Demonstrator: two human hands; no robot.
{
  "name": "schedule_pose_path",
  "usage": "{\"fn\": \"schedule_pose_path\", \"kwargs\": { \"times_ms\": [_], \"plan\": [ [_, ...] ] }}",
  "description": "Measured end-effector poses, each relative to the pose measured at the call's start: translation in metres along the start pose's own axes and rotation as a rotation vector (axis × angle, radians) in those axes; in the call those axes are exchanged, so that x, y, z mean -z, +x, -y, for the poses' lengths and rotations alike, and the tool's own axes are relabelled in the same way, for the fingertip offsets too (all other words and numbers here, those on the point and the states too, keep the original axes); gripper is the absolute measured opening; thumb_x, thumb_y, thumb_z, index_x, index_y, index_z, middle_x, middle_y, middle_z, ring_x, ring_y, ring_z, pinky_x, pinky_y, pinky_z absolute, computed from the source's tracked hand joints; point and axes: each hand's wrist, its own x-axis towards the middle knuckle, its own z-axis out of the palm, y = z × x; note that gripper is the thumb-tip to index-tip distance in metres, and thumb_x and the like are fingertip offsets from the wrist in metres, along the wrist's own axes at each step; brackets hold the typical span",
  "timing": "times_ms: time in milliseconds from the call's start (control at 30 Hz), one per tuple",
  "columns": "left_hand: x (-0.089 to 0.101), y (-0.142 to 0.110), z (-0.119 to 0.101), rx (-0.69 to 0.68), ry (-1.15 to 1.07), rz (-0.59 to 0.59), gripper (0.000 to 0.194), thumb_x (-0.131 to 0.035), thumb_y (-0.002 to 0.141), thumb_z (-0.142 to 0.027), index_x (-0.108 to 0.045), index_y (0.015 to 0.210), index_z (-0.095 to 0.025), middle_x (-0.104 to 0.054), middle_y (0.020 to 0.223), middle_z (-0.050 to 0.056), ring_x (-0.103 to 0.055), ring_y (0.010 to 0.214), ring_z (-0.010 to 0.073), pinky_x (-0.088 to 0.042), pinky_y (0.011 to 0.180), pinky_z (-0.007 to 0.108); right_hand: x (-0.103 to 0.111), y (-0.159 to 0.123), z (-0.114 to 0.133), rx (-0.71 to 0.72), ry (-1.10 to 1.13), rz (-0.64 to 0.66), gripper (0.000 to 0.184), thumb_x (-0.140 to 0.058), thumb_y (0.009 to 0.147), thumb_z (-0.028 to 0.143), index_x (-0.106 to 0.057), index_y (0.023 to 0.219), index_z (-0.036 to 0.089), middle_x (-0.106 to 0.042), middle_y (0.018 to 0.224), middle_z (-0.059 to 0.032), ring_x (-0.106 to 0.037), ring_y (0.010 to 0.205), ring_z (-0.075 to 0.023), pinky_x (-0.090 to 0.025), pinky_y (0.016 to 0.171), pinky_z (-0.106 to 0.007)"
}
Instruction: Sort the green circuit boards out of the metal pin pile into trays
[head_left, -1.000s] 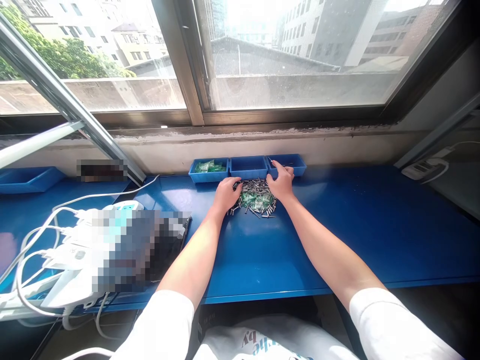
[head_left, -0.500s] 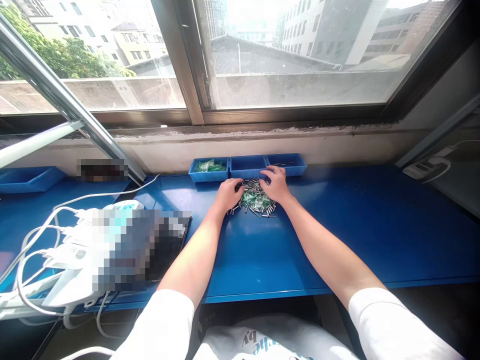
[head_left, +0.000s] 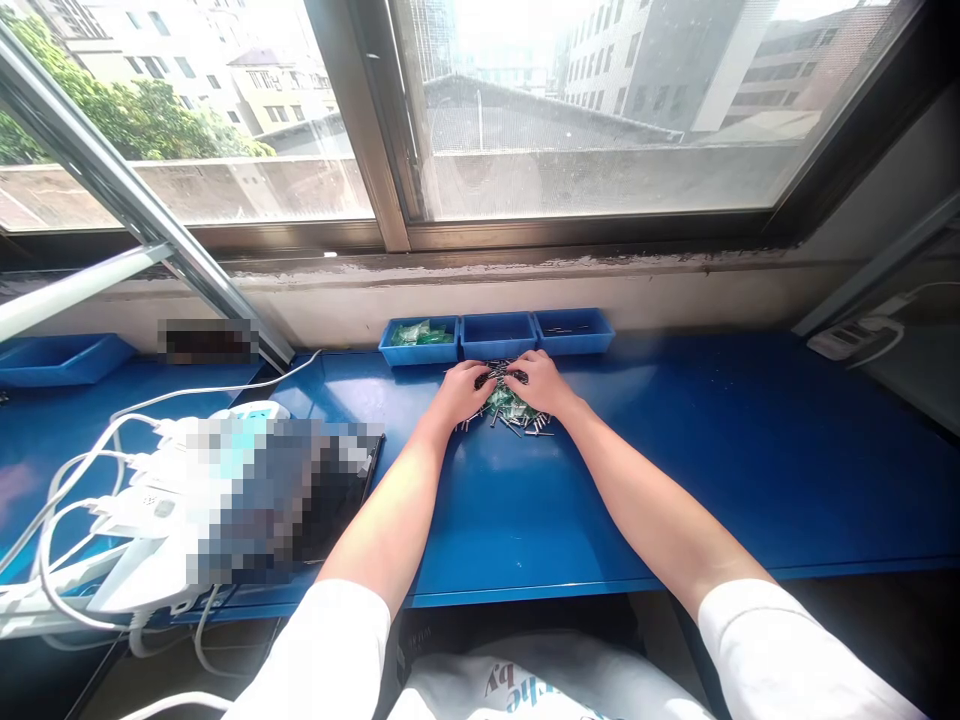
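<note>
The right hand (head_left: 541, 382), back from the right-end blue bin (head_left: 576, 344) beyond it, joins the left hand (head_left: 460, 390) at rivet-like metal pins (head_left: 499, 371) and green packets (head_left: 513, 406) heaped between them — fingers curled, any grip undeterminable — putting both hands at one pile.

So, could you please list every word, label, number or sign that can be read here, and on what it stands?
"by": on the white shirt; a longer word beside it is folded, not safely readable whole.
Dark thing below the table: faint letters, too blurred.
White plugs: marks too small to read.
Green packets: nothing readable.
No number can be read.
</note>
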Motion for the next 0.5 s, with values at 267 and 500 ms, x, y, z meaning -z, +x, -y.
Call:
{"fn": "schedule_pose_path", "kwargs": {
  "times_ms": [267, 500],
  "plan": [
    [-0.0023, -0.0003, 0.0037, 0.001, -0.026, -0.004, 0.030, -0.050, 0.087, -0.039, -0.071, 0.100, -0.022, -0.064, 0.114, 0.006, -0.059, 0.106, 0.0222, -0.048, 0.097, 0.036, -0.0004, 0.0003, -0.0020, 0.035, 0.085, -0.025, 0.009, -0.063, 0.085, 0.019, -0.072, 0.087, 0.019, -0.063, 0.086, -0.0052, -0.054, 0.087, -0.0217, -0.047, 0.081, -0.035],
    [0.0012, 0.0005, -0.0019, -0.005, -0.010, -0.007, 0.030, -0.048, 0.088, -0.041, -0.071, 0.098, -0.023, -0.065, 0.111, 0.006, -0.059, 0.106, 0.0216, -0.047, 0.096, 0.034, 0.0039, 0.0012, 0.0025, 0.011, 0.261, -0.054, 0.007, -0.066, 0.079, 0.015, -0.071, 0.082, 0.019, -0.064, 0.084, -0.0033, -0.060, 0.077, -0.0178, -0.049, 0.071, -0.030]
  ]
}}
